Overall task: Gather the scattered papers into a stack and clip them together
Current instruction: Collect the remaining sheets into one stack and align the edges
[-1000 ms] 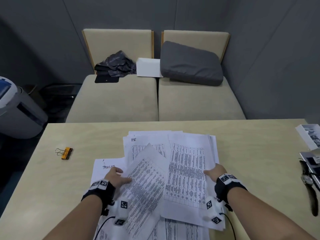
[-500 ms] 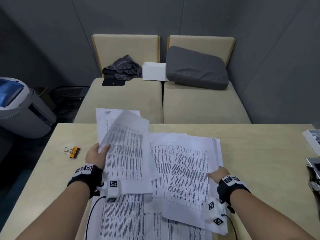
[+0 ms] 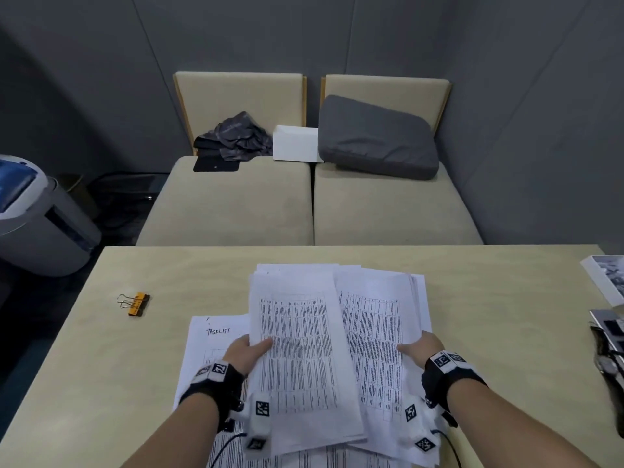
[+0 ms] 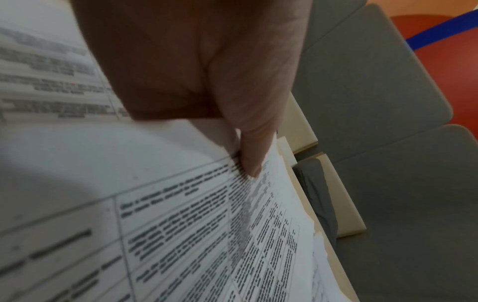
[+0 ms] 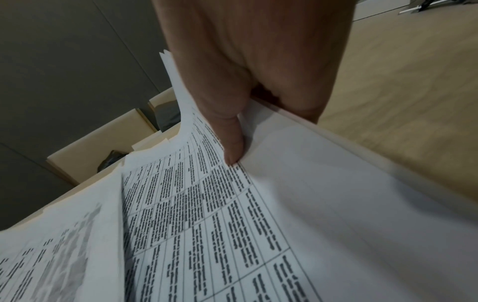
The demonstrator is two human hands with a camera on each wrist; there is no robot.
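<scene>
At the lower centre of the head view, the left hand [image 3: 243,353] pinches a printed sheet [image 3: 297,352] by its left edge, thumb on top and fingers [image 4: 254,151] curled beneath, while the right hand [image 3: 423,347] clamps the right edge of the overlapping papers [image 3: 378,329] beside it, thumb pressed on the print. More sheets lie flat under both on the pale wooden bench [image 3: 506,298] (one is handwritten "TASKLIST"). An orange binder clip [image 3: 136,304] sits alone at the left of the frame, well apart from the papers.
</scene>
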